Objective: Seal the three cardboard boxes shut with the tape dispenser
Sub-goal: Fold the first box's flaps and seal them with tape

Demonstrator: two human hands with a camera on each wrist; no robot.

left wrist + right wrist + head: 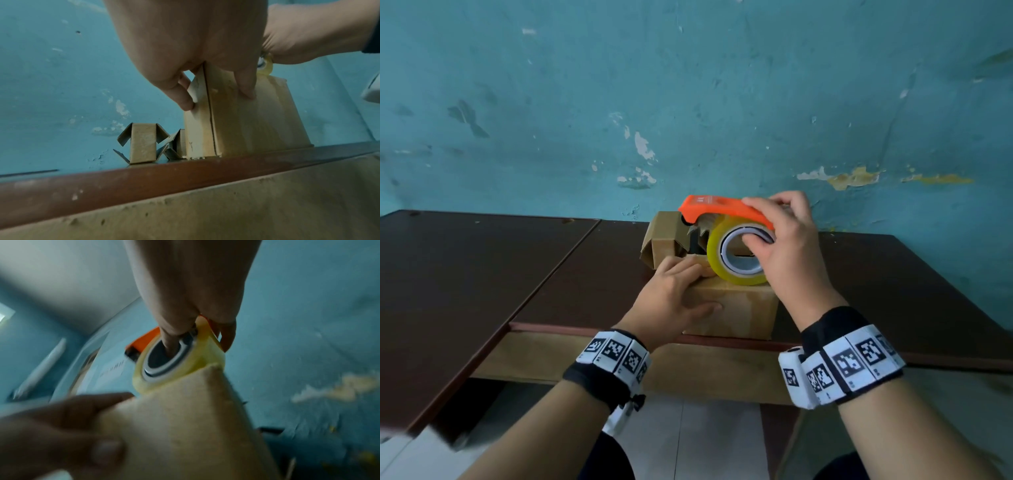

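A closed cardboard box [736,308] [236,121] [185,426] stands at the table's front edge. My left hand [681,291] [217,95] holds it, fingers over the top and left side, thumb on the front face. My right hand [767,222] [197,331] grips the orange tape dispenser [709,205] [144,339], fingers hooked through the core. Its yellowish tape roll [717,260] [266,66] sits against the box's top far edge. Two smaller boxes with open flaps stand behind: one [661,240] [141,142] fully seen, the other [177,142] partly hidden.
The dark brown table [482,274] [144,178] runs wide to the left and right of the boxes and butts against a peeling teal wall [688,102]. Below the front edge is a tiled floor [705,438].
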